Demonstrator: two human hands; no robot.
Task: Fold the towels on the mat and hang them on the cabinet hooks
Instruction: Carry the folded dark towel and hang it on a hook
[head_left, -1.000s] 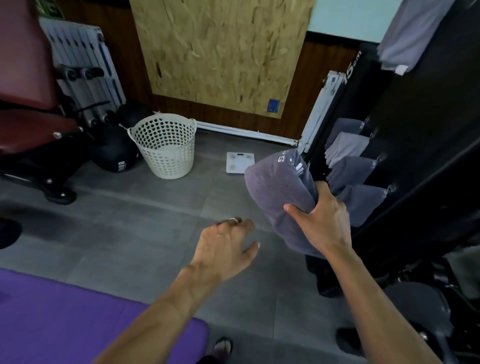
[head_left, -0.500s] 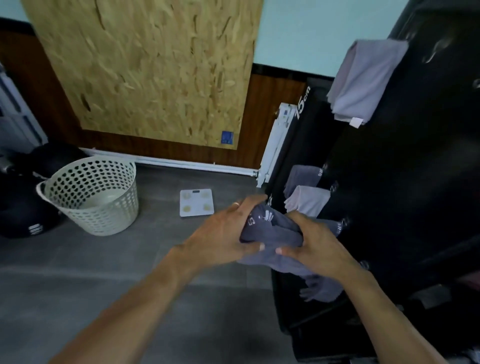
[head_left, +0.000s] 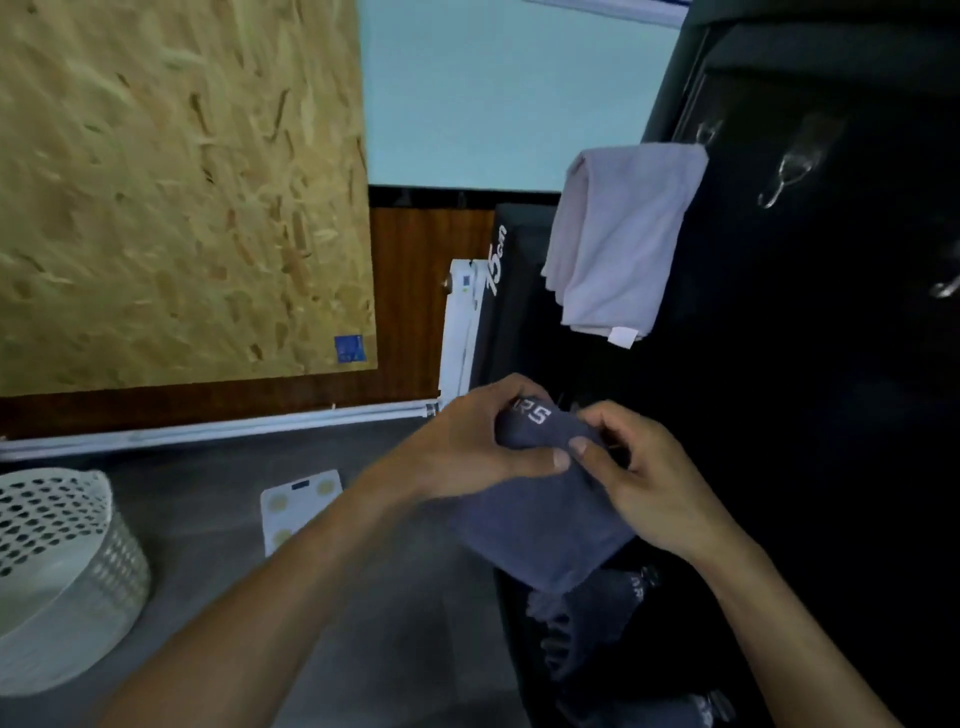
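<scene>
My left hand covers the start of the lettering on the folded grey towel, leaving only "RS" readable. The white basket is cut off at the left edge. The cabinet hooks are blurred.

wall: pale blue, wood wainscot | OSB board | floor: grey | white basket
</scene>
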